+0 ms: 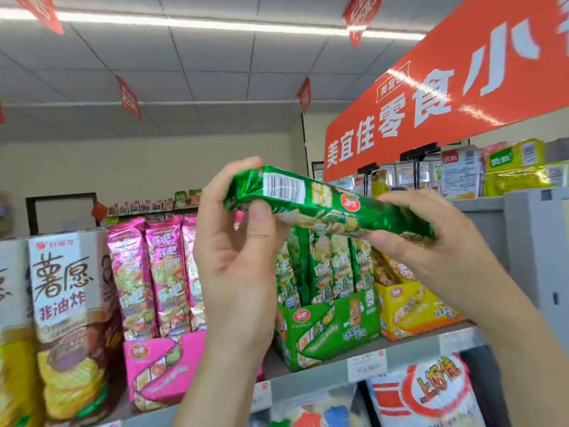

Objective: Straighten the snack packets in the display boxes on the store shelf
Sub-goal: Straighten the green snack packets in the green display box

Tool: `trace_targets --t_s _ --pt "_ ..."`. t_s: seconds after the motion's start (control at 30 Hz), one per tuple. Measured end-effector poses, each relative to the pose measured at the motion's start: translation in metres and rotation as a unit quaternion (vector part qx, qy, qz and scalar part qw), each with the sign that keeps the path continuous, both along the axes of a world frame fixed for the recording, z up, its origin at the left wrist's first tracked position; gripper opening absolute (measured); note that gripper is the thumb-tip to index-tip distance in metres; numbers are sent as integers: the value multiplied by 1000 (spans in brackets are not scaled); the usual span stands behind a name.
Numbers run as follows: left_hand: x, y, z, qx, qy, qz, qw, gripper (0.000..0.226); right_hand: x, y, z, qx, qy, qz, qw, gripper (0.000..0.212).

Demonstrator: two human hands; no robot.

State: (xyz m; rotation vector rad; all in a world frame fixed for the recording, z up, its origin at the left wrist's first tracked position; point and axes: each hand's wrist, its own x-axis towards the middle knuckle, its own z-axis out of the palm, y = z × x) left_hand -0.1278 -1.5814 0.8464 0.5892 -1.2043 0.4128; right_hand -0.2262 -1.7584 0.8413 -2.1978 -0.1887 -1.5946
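Held packet: long green snack packet (323, 208), lying roughly level in the air, left end a little higher than the right; barcode panel faces the camera near the left end
Position: raised in front of the shelf, above the green display box (332, 328) and clear of it
Left hand (237, 257): pinches the crimped left end of the packet, thumb pressed on the near face, fingertips showing over the top edge
Right hand (431, 241): wrapped round the right end from below, fingers curled over the top of the foil
Green display box: sits on the shelf (308, 380), front cut low; more green packets (326, 260) stand upright inside, packed side by side
Pink display box (163, 365): to the left, partly behind the left forearm; pink packets (154, 272) upright in it, tops leaning slightly left
Yellow display box (412, 306): just right of the green one, partly hidden behind the right hand; contents blurred
Far left: tall white-and-brown crisp boxes (67, 303) standing on the same shelf
Shelf edge: price tags (366, 365) clipped along the front rail; bags on the tier below, only their tops in view
Overhead: large orange sign (446, 97) with white characters above the top tier; red pennants (129, 97) hanging from the ceiling
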Motion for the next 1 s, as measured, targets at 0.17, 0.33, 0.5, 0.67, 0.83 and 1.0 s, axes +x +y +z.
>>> trace_targets --t_s 0.17,0.33,0.5,0.67,0.83,1.0 --pt "-3 -14 -17 67 104 -24 992 27 -20 -2 -39 51 -56 -42 996 38" --pt "-12 -36 -44 56 162 78 982 28 -31 -7 -81 108 -89 -42 989 38" --pt "-28 -48 -62 34 191 89 977 30 -51 -16 -100 157 -38 13 987 45" --pt "-44 -57 -78 43 237 27 970 22 -69 -14 -115 231 -42 42 971 38" --pt "-56 -64 -90 38 303 -18 952 54 -75 -5 -134 265 -83 56 959 42" --pt "-71 -72 -103 48 307 -17 950 92 -75 9 -151 289 -97 78 949 36"
